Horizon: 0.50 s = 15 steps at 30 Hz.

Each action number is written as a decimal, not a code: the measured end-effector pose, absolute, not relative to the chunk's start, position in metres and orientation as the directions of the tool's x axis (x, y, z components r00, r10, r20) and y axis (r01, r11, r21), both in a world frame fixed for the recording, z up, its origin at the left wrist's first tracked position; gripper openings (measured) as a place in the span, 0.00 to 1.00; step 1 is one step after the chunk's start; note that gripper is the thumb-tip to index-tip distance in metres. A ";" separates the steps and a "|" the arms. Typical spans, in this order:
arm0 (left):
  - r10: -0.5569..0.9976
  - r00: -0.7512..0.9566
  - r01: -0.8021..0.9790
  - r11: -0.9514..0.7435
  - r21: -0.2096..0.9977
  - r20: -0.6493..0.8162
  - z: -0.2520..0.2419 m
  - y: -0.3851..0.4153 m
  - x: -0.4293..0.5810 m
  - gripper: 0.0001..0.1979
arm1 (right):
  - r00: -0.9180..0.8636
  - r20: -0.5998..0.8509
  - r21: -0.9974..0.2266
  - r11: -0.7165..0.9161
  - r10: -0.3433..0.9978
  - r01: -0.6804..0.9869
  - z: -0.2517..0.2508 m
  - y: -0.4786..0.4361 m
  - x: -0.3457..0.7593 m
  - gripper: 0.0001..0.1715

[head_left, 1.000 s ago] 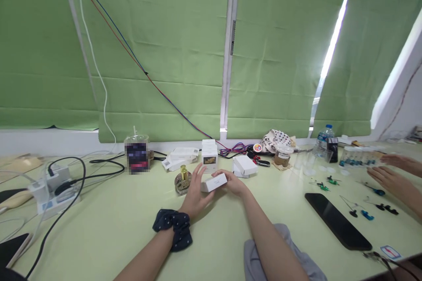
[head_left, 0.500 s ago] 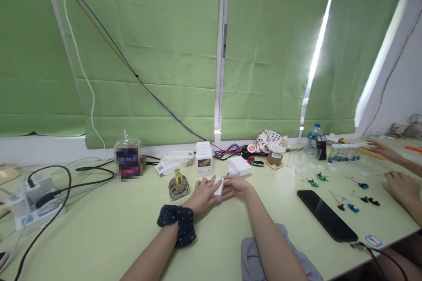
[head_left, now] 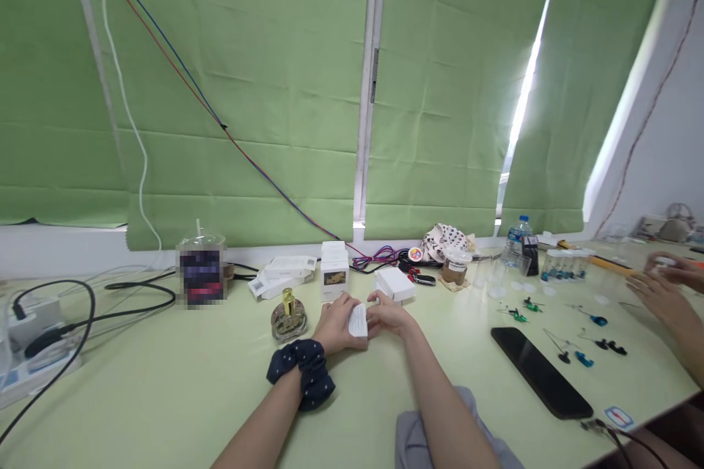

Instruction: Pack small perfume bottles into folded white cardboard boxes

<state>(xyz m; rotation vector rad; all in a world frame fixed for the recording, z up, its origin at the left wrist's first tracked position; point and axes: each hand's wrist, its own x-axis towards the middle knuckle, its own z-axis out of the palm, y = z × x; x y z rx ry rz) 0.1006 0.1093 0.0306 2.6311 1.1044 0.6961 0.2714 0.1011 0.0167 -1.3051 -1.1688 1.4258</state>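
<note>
My left hand (head_left: 336,324) is closed round a small white box (head_left: 357,321) with printed lines on the side facing me. At the box's right side is my right hand (head_left: 389,316), its fingers bent against the edge. A glass bottle with a gold cap (head_left: 289,319) stands left of my left hand. Behind the hands are a row of upright white boxes (head_left: 334,281) with a dark picture on the front one. Flat white boxes (head_left: 394,284) lie to their right, and more white cartons (head_left: 286,272) to their left.
A black phone (head_left: 542,371) lies at the right, near small green, blue and black earpieces (head_left: 584,359). Another person's hands (head_left: 657,289) work at the far right. A blurred cup (head_left: 202,275), a power strip (head_left: 33,374) and cables are at the left.
The small box has tilted, so its printed side now faces me. The other person's hands have come together round something small and white. The view has shifted slightly.
</note>
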 end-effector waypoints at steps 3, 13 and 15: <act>0.736 0.574 0.604 -0.677 0.421 0.360 0.032 0.110 0.101 0.36 | 0.038 -0.146 -0.987 -0.149 0.989 0.068 0.017 0.102 0.269 0.21; 0.815 0.359 0.563 -0.578 0.591 0.455 0.029 0.118 0.102 0.30 | 0.086 0.336 -0.851 0.263 0.938 0.455 0.032 0.100 0.269 0.17; 0.840 0.313 0.601 -0.536 0.592 0.443 0.028 0.118 0.104 0.30 | 0.028 0.310 -0.845 0.262 0.950 0.466 0.034 0.101 0.268 0.16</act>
